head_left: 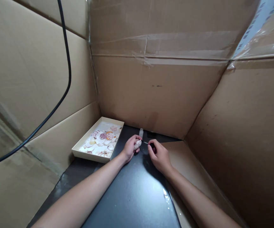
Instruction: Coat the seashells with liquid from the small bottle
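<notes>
My left hand point(130, 147) is closed around a small whitish, bumpy object point(137, 144) that looks like a shell. Just to its right, my right hand point(157, 154) pinches a thin, small tool point(145, 142), whose tip points left toward the whitish object. Whether the tip touches it is too small to tell. Both hands are over the dark table point(127, 196). Behind my left hand stands a small pale, translucent item point(141, 132). A shallow cream box point(91, 157) with shells or a shell picture inside lies to the left.
Cardboard walls point(146, 91) enclose the table at the back and both sides. A black cable point(67, 63) hangs down across the left wall. A flat brown cardboard sheet point(181, 155) lies at the right, partly beneath my right forearm.
</notes>
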